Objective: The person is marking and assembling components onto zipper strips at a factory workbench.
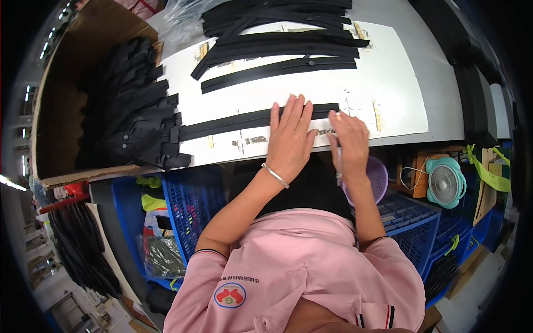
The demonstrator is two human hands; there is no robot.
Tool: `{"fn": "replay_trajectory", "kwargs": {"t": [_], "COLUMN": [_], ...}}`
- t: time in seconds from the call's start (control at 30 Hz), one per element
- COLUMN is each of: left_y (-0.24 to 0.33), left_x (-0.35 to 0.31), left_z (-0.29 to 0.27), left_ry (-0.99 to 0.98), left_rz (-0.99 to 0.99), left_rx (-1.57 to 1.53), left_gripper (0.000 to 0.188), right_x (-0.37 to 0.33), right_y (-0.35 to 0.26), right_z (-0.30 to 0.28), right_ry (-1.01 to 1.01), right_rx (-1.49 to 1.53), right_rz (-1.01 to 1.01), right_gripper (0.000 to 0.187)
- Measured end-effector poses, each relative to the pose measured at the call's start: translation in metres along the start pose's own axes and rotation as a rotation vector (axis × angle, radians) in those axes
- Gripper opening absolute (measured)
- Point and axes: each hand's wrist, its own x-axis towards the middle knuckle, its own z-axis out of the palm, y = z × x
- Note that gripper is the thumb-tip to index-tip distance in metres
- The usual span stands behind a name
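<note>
A long black strip (222, 125), with a line along its middle like a zipper tape, lies across a white board (397, 100). My left hand (291, 130) is laid flat on the strip near its right half, fingers stretched out. At the strip's right end is my right hand (351, 141), with its fingers bent and the thumb drawn in. A slim, pale, pen-like tool (339, 176) sticks out below the right palm; its tip is hidden. Farther back on the board lie another black strip (277, 74) and a pile of similar strips (277, 47).
A cardboard box (64, 100) at the left holds a heap of black strips (130, 122). Clear plastic (186, 19) lies at the back. Below the table's front edge are blue crates (191, 208), a purple basket (377, 177) and a small turquoise fan (446, 183).
</note>
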Motion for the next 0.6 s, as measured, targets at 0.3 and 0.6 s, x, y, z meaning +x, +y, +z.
{"fn": "replay_trajectory", "kwargs": {"t": [0.3, 0.6], "left_y": [-0.017, -0.038], "left_x": [-0.04, -0.079], "left_z": [-0.039, -0.071], "left_ry": [-0.086, -0.083], "left_rz": [-0.118, -0.299], "left_rx": [0.141, 0.24], "left_gripper": [0.064, 0.074], "right_x": [-0.007, -0.025], "right_y": [0.035, 0.056], "right_z": [-0.023, -0.031], "right_ry": [-0.034, 0.048], "right_rx": [-0.1, -0.295], "right_rz": [-0.06, -0.003], "right_gripper": [0.049, 0.043]}}
